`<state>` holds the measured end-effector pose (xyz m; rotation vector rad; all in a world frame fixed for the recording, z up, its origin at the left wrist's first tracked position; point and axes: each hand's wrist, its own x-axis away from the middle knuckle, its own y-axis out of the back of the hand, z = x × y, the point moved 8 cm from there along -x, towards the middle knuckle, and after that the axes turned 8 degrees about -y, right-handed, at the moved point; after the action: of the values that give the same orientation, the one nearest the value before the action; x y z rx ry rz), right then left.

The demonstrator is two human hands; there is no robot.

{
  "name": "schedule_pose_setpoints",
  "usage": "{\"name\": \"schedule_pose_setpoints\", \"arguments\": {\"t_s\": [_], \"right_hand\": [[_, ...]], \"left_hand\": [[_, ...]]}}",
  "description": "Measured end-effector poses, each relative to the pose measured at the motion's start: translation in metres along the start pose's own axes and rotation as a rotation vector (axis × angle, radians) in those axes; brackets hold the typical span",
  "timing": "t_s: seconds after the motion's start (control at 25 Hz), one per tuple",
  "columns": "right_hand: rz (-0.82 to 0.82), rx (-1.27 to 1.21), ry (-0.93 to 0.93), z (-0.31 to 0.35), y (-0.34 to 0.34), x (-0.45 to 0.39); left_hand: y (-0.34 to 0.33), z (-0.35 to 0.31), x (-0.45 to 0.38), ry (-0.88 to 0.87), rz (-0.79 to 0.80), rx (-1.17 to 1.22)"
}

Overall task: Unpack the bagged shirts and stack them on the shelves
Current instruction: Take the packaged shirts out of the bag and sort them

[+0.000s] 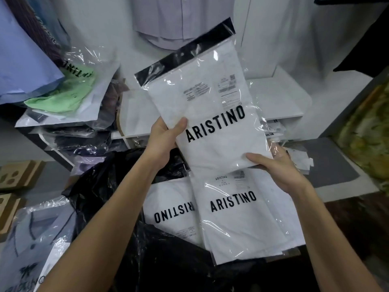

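A folded white shirt in a clear bag (210,106) printed ARISTINO, with a black top strip, is held up tilted in front of the shelves. My left hand (166,140) grips its left edge, thumb on the front. My right hand (280,169) holds its lower right corner, thumb on top and fingers underneath. Below it lie two more bagged white shirts, one upright (237,216) and one turned upside down (168,213), on a large black plastic bag (109,197). A white shelf (282,102) stands behind.
On the left shelf lies a pile of bagged shirts, a green one (63,95) on top and dark ones beneath. A blue hanging shirt (23,60) is far left, a pale shirt (174,28) hangs behind. Cardboard pieces (16,175) and a bagged light-blue shirt (37,239) sit lower left.
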<state>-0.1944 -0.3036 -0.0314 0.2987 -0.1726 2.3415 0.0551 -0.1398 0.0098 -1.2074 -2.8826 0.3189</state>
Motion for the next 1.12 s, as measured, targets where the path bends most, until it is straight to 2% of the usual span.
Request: {"name": "schedule_pose_setpoints", "arguments": {"t_s": [0.16, 0.24, 0.36, 0.48, 0.68, 0.76, 0.84, 0.92, 1.04, 1.12], "right_hand": [[0.108, -0.042, -0.073, -0.012, 0.015, 0.018], [0.096, 0.079, -0.183, -0.028, 0.022, 0.018], [0.031, 0.376, -0.326, -0.064, 0.024, 0.013], [0.002, 0.613, -0.421, -0.107, 0.018, 0.016], [-0.101, 0.995, -0.457, -0.111, 0.025, 0.01], [-0.16, 1.131, -0.343, -0.097, 0.014, 0.004], [-0.17, 1.103, -0.175, -0.084, -0.011, -0.001], [-0.068, 1.026, -0.033, -0.079, -0.048, -0.003], [0.174, 0.999, 0.107, -0.083, -0.117, -0.003], [0.312, 1.027, 0.152, -0.089, -0.157, -0.004]], "left_hand": [[-0.01, 0.013, 0.008, 0.07, 0.154, -0.169], [-0.021, 0.051, 0.027, 0.203, 0.291, -0.277], [-0.035, 0.121, 0.08, 0.515, 0.502, -0.408], [-0.031, 0.157, 0.109, 0.637, 0.554, -0.544], [0.003, 0.144, 0.09, 0.588, 0.405, -0.661], [0.038, 0.144, 0.075, 0.587, 0.285, -0.777], [0.07, 0.148, 0.069, 0.632, 0.208, -0.847], [0.096, 0.16, 0.071, 0.693, 0.104, -0.819], [0.108, 0.161, 0.076, 0.666, -0.128, -0.625], [0.11, 0.158, 0.076, 0.657, -0.188, -0.645]]}}
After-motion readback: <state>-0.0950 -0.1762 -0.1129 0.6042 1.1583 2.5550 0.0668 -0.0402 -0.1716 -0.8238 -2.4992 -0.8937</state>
